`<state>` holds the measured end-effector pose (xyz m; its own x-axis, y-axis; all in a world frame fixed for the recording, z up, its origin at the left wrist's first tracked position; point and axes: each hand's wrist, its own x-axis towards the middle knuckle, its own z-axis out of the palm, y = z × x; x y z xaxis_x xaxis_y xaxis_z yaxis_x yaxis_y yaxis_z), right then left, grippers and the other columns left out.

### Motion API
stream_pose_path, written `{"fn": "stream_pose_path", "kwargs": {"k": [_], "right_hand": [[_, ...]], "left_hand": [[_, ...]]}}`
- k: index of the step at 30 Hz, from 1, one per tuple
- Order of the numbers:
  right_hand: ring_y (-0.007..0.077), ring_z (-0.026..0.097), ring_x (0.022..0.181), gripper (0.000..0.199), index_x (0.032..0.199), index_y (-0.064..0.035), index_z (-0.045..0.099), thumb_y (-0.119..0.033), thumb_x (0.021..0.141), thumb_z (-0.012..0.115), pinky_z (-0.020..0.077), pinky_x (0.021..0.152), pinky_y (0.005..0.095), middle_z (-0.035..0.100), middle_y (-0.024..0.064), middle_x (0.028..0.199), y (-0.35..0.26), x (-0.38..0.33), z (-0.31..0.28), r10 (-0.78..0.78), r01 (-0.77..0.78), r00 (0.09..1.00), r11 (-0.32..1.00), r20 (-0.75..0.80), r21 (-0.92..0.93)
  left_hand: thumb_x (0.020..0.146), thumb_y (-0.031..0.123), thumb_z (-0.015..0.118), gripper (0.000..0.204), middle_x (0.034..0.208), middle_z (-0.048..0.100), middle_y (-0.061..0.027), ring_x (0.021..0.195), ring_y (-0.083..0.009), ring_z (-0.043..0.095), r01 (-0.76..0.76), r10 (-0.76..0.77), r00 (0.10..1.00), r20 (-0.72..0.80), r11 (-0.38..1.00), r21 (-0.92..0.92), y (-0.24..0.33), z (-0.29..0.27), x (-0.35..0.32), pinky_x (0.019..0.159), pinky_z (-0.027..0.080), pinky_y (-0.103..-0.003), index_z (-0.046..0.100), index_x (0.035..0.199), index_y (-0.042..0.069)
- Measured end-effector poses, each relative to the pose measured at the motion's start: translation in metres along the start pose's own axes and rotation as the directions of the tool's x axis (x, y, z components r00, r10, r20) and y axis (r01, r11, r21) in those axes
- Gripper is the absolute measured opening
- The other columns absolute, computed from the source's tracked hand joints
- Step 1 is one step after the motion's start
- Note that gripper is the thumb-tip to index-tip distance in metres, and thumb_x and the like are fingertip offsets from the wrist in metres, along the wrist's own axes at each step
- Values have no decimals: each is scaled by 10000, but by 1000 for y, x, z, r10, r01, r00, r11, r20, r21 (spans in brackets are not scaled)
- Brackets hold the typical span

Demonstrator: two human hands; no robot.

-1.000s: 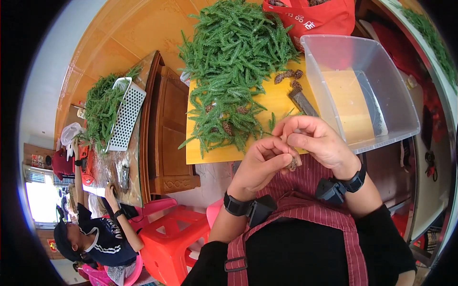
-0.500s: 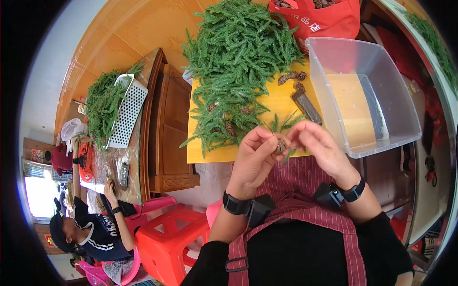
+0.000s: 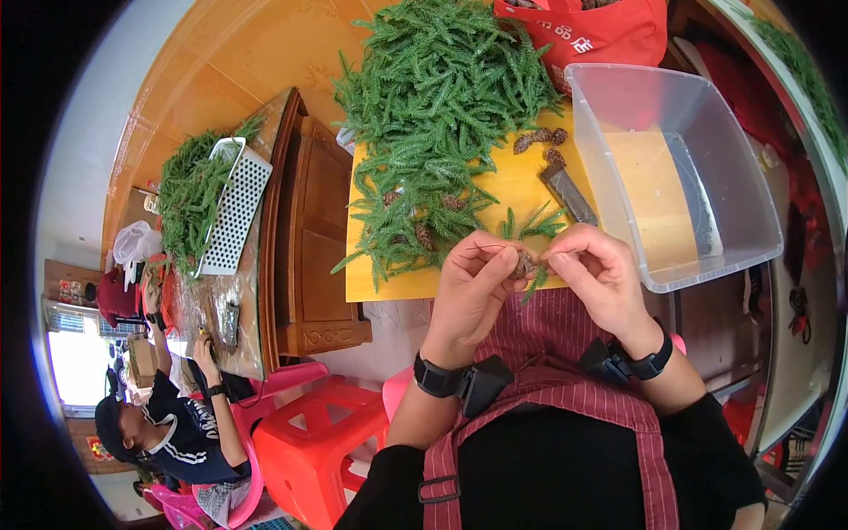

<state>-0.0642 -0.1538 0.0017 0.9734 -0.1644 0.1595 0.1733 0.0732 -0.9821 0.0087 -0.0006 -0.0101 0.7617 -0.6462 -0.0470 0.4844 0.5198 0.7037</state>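
Over the near edge of the yellow tabletop, my left hand [image 3: 473, 287] is closed on a small brown pine cone [image 3: 524, 266], pinched between thumb and fingers. A thin dark wire [image 3: 502, 246] shows above that thumb. A green artificial fir sprig [image 3: 536, 221] spreads out behind the cone, and a bit of green hangs below it. My right hand [image 3: 605, 278] has thumb and forefinger pressed together at the cone's right side; what they pinch is too small to make out. Farther off lie loose pine cones [image 3: 534, 140] and a dark wrapped bundle [image 3: 570, 194].
A big heap of green sprigs [image 3: 442, 97] covers the left of the yellow table [image 3: 389, 284]. To its right stand a clear plastic bin [image 3: 618, 212] and a red bag [image 3: 609, 40]. Red stools [image 3: 309, 442] and a co-worker [image 3: 190, 433] at another table are leftward.
My right hand's fingers have closed into a pinch beside the pine cone. The left hand has barely moved. The co-worker's far arm has shifted.
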Motion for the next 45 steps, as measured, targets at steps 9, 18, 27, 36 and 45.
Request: {"fn": "stream_pose_path", "kwargs": {"k": [9,18,27,36,45], "right_hand": [[90,487,715,33,794,-9,522,14,819,520,395,625,203,517,42,809,1,1,-2,-168,169,986,959,23,-226],[15,396,601,24,805,-10,524,4,825,522,340,540,160,511,24,836,7,-1,7,-173,177,982,983,-75,55],[159,527,859,45,825,-10,484,-5,855,451,450,797,306,510,133,977,4,-2,5,-185,183,982,981,39,59],[135,524,841,39,835,-9,479,-8,859,448,448,775,288,545,121,946,-3,1,0,-170,170,985,985,17,19],[142,552,837,71,848,-10,501,54,816,497,442,766,266,558,109,920,-4,2,5,-114,117,992,992,-56,49]], "left_hand": [[860,100,547,75,875,604,-142,717,-156,555,4,-5,1000,8,999,50,-4,-1,-1,621,453,-240,532,895,36],[843,158,586,158,883,602,-129,747,-153,562,-22,23,999,45,1000,-13,-6,1,-1,650,464,-244,541,938,40],[860,73,541,109,909,623,-103,782,-155,604,-69,72,996,54,995,-66,-10,1,-1,643,489,-228,547,957,24],[876,128,528,117,908,598,-106,787,-155,590,-47,46,993,107,999,2,-11,0,2,632,495,-250,506,956,45],[878,104,513,123,1017,579,-130,849,-189,602,22,-21,997,-69,1000,12,-9,9,1,679,543,-273,514,965,17]]}}
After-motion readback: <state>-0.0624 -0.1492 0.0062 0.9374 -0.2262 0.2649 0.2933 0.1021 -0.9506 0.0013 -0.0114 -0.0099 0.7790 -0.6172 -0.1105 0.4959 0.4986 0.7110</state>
